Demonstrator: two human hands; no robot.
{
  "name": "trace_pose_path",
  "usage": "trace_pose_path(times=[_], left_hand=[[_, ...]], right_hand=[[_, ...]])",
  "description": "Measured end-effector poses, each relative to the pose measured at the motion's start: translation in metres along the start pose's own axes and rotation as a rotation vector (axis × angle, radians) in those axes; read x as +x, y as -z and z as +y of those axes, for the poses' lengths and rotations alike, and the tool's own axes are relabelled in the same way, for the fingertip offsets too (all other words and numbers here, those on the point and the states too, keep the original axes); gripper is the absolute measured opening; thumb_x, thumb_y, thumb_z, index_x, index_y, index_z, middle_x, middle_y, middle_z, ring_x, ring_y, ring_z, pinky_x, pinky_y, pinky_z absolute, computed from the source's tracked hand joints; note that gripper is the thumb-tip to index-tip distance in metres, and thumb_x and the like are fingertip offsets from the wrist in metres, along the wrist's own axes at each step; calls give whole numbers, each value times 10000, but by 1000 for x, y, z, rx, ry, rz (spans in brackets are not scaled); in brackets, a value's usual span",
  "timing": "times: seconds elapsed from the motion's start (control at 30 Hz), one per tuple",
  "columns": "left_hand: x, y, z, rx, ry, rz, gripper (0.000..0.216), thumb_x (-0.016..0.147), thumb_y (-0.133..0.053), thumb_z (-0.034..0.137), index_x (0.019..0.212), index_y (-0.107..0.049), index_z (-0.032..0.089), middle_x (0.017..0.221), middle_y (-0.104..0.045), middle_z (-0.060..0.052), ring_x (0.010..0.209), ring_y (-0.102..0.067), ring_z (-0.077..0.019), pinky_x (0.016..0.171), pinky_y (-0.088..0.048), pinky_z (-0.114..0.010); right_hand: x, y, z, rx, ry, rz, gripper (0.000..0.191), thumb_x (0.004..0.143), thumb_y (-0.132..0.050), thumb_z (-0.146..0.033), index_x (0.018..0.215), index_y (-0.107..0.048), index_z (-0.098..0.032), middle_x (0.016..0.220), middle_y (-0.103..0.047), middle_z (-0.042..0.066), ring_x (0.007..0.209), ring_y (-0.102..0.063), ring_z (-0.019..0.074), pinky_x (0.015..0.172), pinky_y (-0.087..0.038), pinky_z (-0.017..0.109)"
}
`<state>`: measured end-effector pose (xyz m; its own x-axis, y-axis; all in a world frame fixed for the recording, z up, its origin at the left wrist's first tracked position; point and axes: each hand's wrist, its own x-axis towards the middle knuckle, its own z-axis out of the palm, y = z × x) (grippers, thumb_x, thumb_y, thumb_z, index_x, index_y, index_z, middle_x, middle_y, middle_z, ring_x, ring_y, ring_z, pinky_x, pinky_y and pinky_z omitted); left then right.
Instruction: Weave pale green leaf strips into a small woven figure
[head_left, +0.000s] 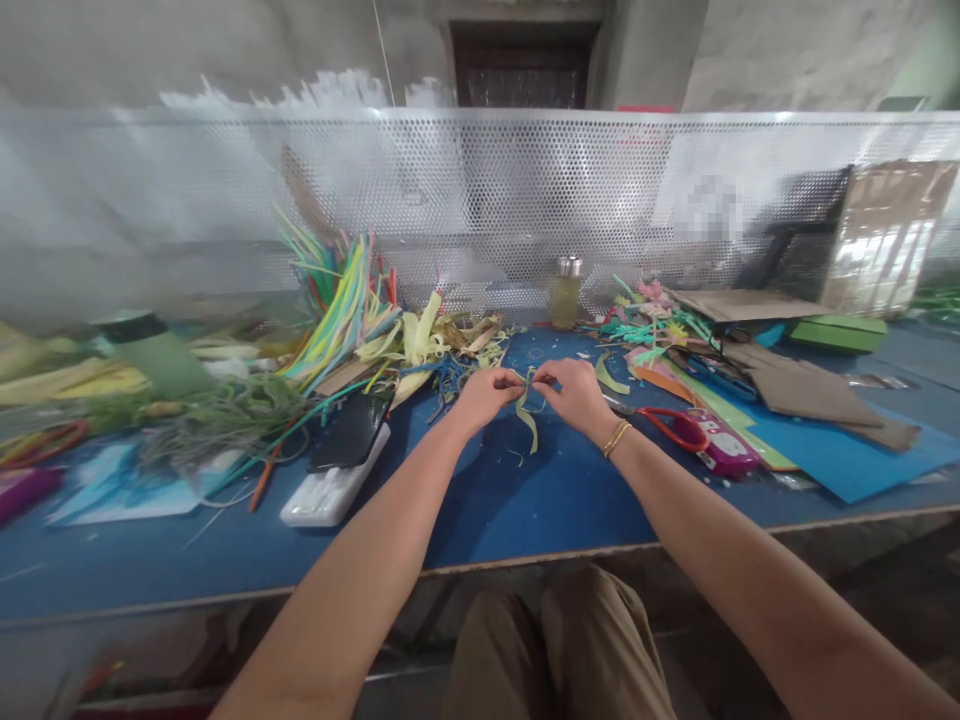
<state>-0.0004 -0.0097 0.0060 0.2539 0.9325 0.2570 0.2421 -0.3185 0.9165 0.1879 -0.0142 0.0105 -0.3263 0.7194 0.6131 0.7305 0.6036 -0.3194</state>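
Above the middle of the blue table, my left hand (489, 395) and my right hand (574, 392) face each other with fingertips pinched close together. Between them is a thin, pale green husk strip (527, 425), its curled end hanging down below the fingers. Both hands appear to grip this strip near its top; the exact finger contact is too small to make out. A second curled piece of husk (611, 375) lies just beyond my right wrist. Red-handled scissors (671, 425) rest right of that wrist.
At left are a phone (351, 428) on a white case (330, 490), bundled colourful stems (341, 310), dried husks (421, 335) and a green tumbler (154, 350). A glass jar (567, 295) stands behind. Cardboard (802, 385), blue paper (840, 455) and a magenta box (724, 445) lie right.
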Motion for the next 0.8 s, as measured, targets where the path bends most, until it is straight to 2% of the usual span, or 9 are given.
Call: trace_pose_path(times=[0.17,0.43,0.67,0.8], left_hand=[[-2,-2,2,-75,39,-19,154,695,-678,220,829,-669,146,641,-613,11,479,-437,-71,518,-361,-232],[-2,-2,4,56,-16,-38,204,745,-686,351,714,-680,150,638,-628,-10,556,-517,-104,580,-395,-249],[-1,-2,3,63,-90,-89,167,756,-649,304,682,-641,154,584,-567,14,565,-501,-107,591,-399,-246],[0,-1,6,162,-112,-34,158,745,-649,299,674,-655,158,567,-559,22,561,-497,-111,589,-389,-247]], right_hand=[[0,0,1,-23,17,-7,98,868,-607,-295,839,-683,-240,824,-715,17,838,-591,204,843,-321,356],[-1,0,3,-29,32,-31,95,835,-608,-280,826,-690,-235,820,-709,18,838,-595,204,828,-337,348],[0,-1,3,1,-3,-3,85,818,-620,-285,832,-680,-226,794,-702,15,814,-604,196,824,-343,342],[1,1,0,-18,-5,-3,105,843,-594,-289,821,-679,-233,791,-704,12,811,-595,198,819,-326,349]])
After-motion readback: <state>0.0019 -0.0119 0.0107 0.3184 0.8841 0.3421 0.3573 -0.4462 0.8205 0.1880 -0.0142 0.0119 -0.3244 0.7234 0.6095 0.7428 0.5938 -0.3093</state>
